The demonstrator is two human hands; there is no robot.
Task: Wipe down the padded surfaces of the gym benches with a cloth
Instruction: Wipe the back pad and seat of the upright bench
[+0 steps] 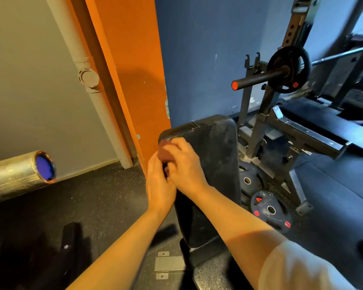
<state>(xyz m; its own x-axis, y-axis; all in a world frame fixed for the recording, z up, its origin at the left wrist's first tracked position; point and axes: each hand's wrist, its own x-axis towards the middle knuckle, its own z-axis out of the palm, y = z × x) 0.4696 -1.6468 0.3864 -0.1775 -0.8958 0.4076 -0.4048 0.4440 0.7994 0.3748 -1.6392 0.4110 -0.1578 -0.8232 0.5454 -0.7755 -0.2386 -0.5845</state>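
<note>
A black padded bench back (216,160) slopes up in front of me, its top end near the blue wall. A small reddish-brown cloth (165,152) is bunched between both hands at the pad's upper left corner. My left hand (158,185) grips the cloth from below. My right hand (183,164) curls over it from the right, its fingers closed on the cloth. Most of the cloth is hidden by my fingers. The pad's surface looks dusty and scuffed.
A barbell sleeve end (19,174) juts in from the left. A rack with a loaded barbell (281,72) and a second bench (314,130) stand to the right. Weight plates (270,210) lie on the floor beside the pad. An orange column (134,80) stands just left of the bench.
</note>
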